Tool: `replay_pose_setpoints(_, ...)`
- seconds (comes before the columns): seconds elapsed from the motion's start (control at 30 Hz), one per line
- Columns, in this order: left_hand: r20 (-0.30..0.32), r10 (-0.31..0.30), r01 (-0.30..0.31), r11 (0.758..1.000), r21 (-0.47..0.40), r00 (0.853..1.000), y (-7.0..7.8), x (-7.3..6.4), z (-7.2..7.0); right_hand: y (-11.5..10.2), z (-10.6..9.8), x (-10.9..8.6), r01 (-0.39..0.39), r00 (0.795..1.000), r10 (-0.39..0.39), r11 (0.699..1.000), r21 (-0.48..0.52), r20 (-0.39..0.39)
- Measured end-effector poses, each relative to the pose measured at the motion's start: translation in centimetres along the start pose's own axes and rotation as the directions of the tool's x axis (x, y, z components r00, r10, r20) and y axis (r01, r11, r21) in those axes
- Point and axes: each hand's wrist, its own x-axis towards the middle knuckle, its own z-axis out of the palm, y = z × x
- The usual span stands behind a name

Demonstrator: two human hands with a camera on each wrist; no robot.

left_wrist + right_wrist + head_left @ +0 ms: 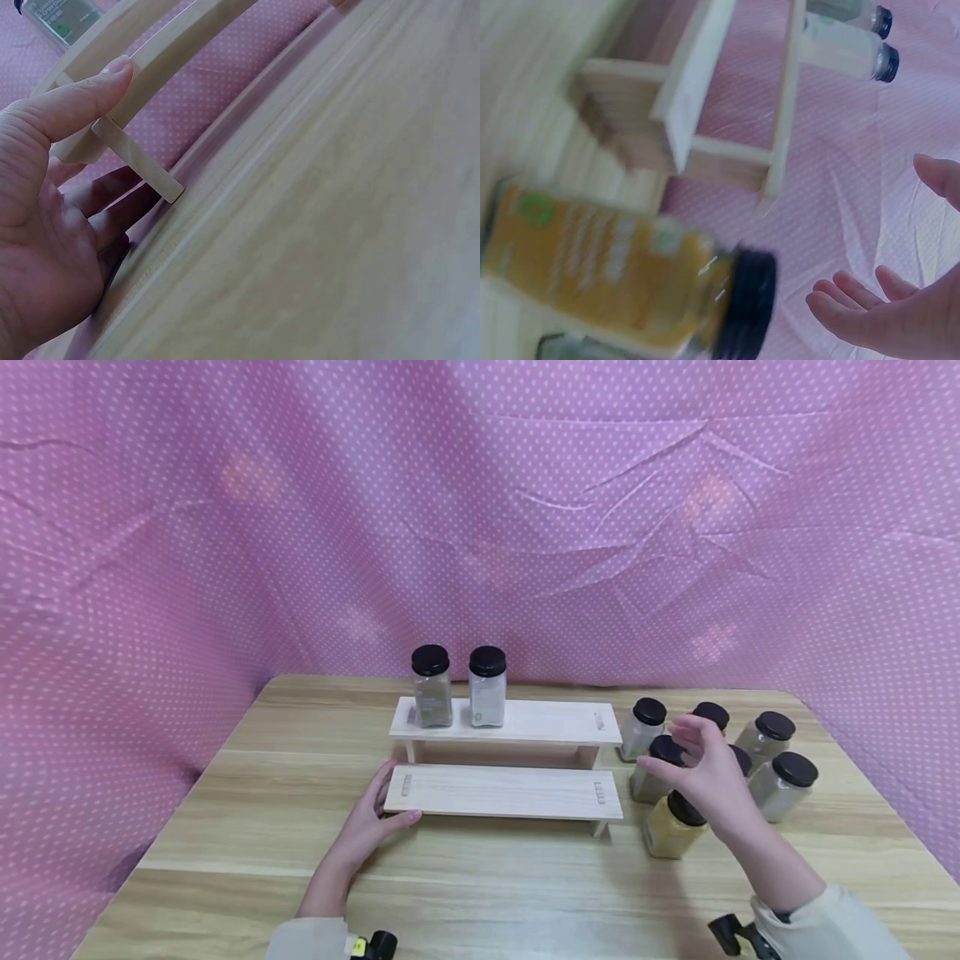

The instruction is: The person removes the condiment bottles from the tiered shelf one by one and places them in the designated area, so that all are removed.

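Observation:
Two pale wooden shelves stand one behind the other: a low front one (pixel 504 792) and a higher back one (pixel 555 720). My left hand (pixel 369 827) holds the left end of the front shelf. In the left wrist view its thumb (pixel 112 84) lies along the front edge, the other fingers around the far side by the leg (pixel 141 161). Two black-capped spice jars, one greyish (pixel 433 700) and one white (pixel 487 700), are on the back shelf's left half. My right hand (pixel 708 777), fingers apart and holding nothing, hovers over several jars, near a yellow jar (pixel 669 833).
Right of the shelves several black-capped jars stand close together, among them a pale jar (pixel 639 735) and a greenish jar (pixel 780 789). Under everything is a wood-grain table (pixel 247 827). A pink dotted cloth (pixel 480 527) hangs behind and at both sides.

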Motion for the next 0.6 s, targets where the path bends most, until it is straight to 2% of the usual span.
replay_pose_setpoints(0.1,-0.002,-0.008,0.008,1.0,0.006,1.0,0.2,-0.1,0.1,-1.6,0.7,0.3,0.019,1.0,-0.02,0.999,0.037,0.003)
replay_pose_setpoints(0.2,-0.004,-0.015,0.015,1.0,0.023,1.0,0.2,-0.1,0.1,-4.3,1.6,0.3,0.011,0.999,-0.015,0.995,0.1,0.035)
replay_pose_setpoints(0.33,-0.007,-0.018,0.019,0.999,0.035,1.0,0.1,-0.1,0.0,-6.2,3.0,0.7,0.004,0.997,-0.013,0.992,0.126,0.07)
replay_pose_setpoints(0.6,-0.007,-0.027,0.027,0.999,0.035,1.0,0.1,0.1,0.0,-8.1,6.7,1.8,-0.002,0.997,-0.017,0.973,0.232,0.078)
